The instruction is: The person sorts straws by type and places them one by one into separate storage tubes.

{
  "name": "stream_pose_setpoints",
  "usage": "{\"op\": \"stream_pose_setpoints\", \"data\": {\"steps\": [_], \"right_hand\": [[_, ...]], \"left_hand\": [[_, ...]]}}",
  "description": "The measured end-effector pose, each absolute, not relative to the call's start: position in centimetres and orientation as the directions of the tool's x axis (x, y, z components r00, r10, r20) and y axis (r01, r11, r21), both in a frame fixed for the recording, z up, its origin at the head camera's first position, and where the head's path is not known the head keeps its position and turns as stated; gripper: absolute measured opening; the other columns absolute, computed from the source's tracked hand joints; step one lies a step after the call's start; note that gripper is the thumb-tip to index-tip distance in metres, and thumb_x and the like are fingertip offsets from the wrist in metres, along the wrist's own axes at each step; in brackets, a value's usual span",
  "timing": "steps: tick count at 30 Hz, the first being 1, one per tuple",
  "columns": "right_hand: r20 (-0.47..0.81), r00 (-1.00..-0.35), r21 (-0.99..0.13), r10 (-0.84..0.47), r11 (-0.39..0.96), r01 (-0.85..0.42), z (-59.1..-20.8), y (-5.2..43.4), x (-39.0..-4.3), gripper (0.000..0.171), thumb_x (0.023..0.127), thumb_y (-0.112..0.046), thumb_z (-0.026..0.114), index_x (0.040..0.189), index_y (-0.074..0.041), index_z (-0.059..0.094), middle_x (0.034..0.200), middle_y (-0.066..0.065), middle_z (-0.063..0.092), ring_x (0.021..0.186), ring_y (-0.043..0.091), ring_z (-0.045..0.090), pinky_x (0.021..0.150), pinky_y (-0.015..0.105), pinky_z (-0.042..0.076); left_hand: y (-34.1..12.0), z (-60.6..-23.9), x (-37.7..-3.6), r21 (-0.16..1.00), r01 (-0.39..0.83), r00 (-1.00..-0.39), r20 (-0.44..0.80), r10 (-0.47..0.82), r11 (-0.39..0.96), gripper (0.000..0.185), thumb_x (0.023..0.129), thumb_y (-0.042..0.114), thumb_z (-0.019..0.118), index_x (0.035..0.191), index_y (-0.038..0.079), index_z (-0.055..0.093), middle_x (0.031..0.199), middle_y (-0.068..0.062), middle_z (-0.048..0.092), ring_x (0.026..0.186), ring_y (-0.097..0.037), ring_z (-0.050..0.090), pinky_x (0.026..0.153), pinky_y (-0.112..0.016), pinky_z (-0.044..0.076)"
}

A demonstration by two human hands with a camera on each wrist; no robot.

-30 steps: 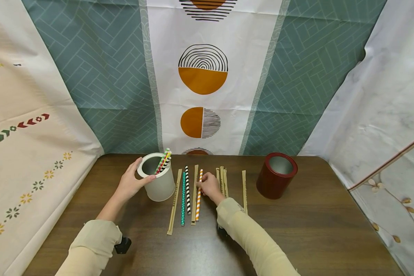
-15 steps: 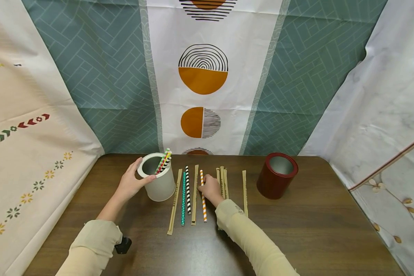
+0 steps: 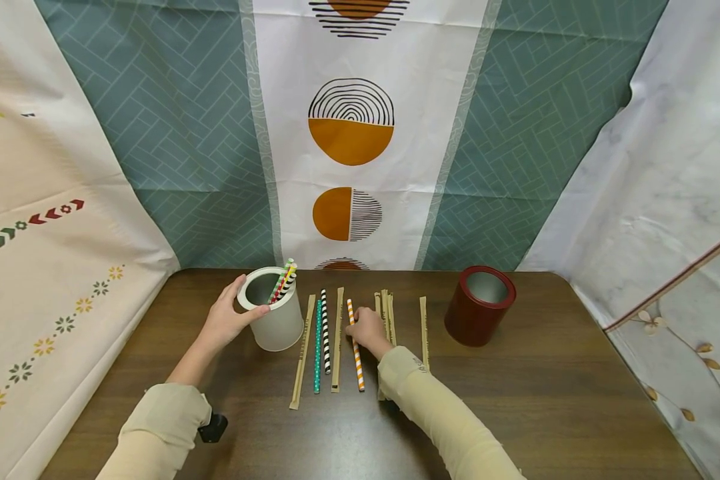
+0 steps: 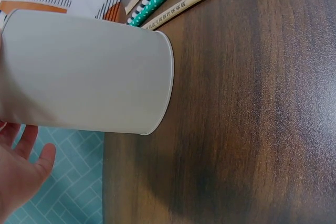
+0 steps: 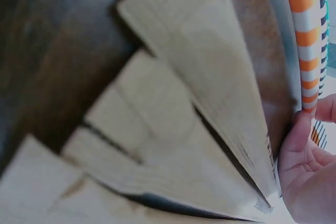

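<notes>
My left hand (image 3: 225,319) grips the rim of an off-white can (image 3: 279,327), thumb on the near side and fingers on the left. Several patterned paper straws (image 3: 289,277) lean upright in the can's mouth. In the left wrist view the can's wall (image 4: 89,72) fills much of the picture. My right hand (image 3: 370,331) pinches an orange-and-white striped straw (image 3: 358,367) near its upper half; the right wrist view shows thumb and finger at the end of the visible striped length (image 5: 305,40). Left of it lie a paper-wrapped straw (image 3: 338,347), a black-and-white striped straw (image 3: 326,333) and a teal dotted straw (image 3: 318,360).
Another wrapped straw (image 3: 303,353) lies beside the off-white can. Several wrapped straws (image 3: 391,317) lie partly under the right forearm, with a separate wrapped straw (image 3: 424,327) to their right. A dark red can (image 3: 479,317) stands at the right of the brown table (image 3: 552,400).
The striped straw's near end has swung to the right, away from the wrapped straw, and the right hand has shifted slightly right with it. My left hand stays on the can.
</notes>
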State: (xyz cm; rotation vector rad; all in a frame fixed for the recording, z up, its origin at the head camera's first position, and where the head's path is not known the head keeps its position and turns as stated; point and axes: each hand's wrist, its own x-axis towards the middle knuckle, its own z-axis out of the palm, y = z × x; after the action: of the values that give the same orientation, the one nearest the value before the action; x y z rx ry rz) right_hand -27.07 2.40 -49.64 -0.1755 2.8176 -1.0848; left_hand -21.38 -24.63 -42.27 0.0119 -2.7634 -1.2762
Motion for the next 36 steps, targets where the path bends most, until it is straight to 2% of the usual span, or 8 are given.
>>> {"op": "stream_pose_setpoints", "data": {"steps": [5,10,19,36], "right_hand": [[-0.142,-0.976,-0.771,-0.163,0.637,0.006,-49.5,2.9,-27.2,0.014,0.072,-0.005,0.064,0.070,-0.004,0.050,0.048,0.001,0.046,0.036,0.009,0.043,0.035,0.020,0.039],[-0.198,-0.966,-0.795,-0.167,0.603,0.059,-49.1,3.3,-27.5,0.013,0.073,-0.005,0.063,0.072,-0.003,0.051,0.046,0.001,0.048,0.034,0.009,0.043,0.034,0.020,0.039],[-0.219,-0.949,-0.851,-0.228,0.521,0.071,-47.7,4.2,-27.6,0.013,0.075,-0.003,0.059,0.079,-0.003,0.047,0.052,0.005,0.052,0.036,0.010,0.047,0.034,0.021,0.041],[-0.231,-0.902,-0.909,-0.364,0.411,0.067,-44.5,5.3,-27.5,0.017,0.075,0.002,0.051,0.083,-0.005,0.038,0.055,0.008,0.053,0.039,0.016,0.051,0.039,0.030,0.043]], "left_hand": [[-24.6,-42.2,-21.3,0.760,0.031,-0.995,0.083,-0.049,0.649,0.091,0.074,0.040,0.068,0.141,0.007,0.017,0.143,-0.019,0.021,0.130,-0.038,0.022,0.100,-0.056,0.023],[-24.6,-42.2,-21.4,0.758,0.028,-0.996,0.078,-0.049,0.652,0.091,0.074,0.040,0.068,0.142,0.007,0.016,0.143,-0.019,0.021,0.130,-0.038,0.022,0.100,-0.056,0.023],[-24.7,-42.2,-21.4,0.749,0.029,-0.996,0.078,-0.044,0.661,0.092,0.074,0.042,0.067,0.142,0.008,0.016,0.144,-0.019,0.020,0.130,-0.038,0.021,0.100,-0.057,0.023],[-24.7,-42.2,-21.4,0.754,0.031,-0.996,0.076,-0.040,0.656,0.092,0.074,0.041,0.067,0.142,0.006,0.015,0.144,-0.020,0.020,0.130,-0.038,0.021,0.100,-0.057,0.023]]}}
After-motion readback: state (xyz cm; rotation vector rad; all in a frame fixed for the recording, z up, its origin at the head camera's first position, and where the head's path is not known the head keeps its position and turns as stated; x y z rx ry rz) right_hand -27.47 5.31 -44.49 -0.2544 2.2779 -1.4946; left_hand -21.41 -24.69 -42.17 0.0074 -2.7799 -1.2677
